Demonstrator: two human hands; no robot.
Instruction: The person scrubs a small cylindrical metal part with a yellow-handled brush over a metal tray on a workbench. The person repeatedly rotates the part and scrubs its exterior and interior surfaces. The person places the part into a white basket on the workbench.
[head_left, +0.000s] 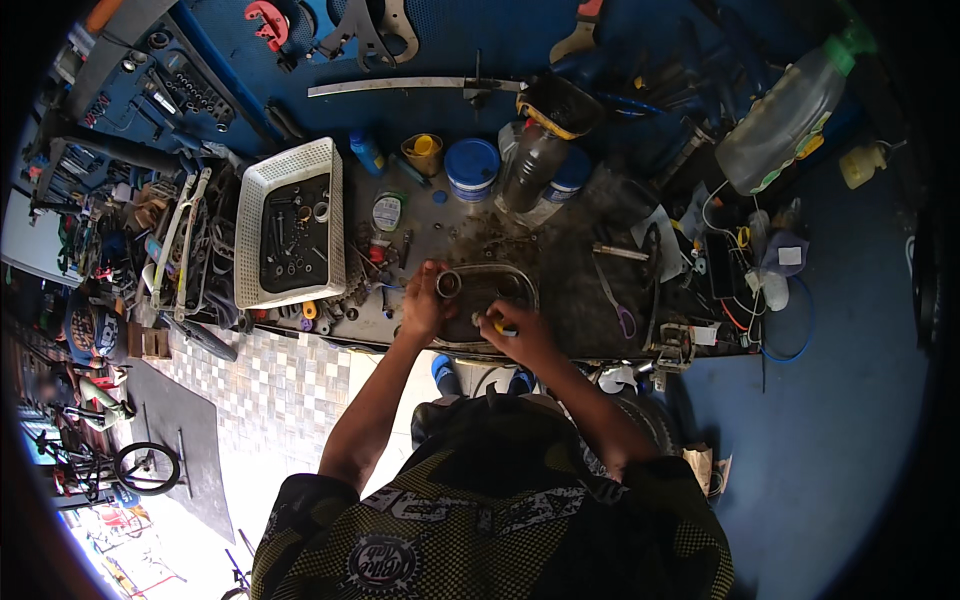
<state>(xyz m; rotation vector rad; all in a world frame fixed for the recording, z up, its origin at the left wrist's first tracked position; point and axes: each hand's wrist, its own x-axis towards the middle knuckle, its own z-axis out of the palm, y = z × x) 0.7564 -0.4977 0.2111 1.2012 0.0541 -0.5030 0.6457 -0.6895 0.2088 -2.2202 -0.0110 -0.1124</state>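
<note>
A round, hollow metal ring part (448, 284) is gripped in my left hand (424, 305), with its open end facing up. My right hand (520, 335) is closed around a small yellow-handled tool (506, 328); a pale tip points toward the left hand, but its kind is too small to make out. Both hands are over a shallow tray with a rounded clear rim (528, 278) at the workbench's near edge. Dark contents in it are hard to tell apart.
A white plastic basket (292, 165) with small metal parts stands left. Behind are a blue-lidded tub (472, 165), a dark bottle (526, 175) and a yellow cup (425, 147). Purple-handled scissors (626, 320) and a vise-like metal fixture (675, 348) are right. A large clear bottle (785, 120) hangs upper right.
</note>
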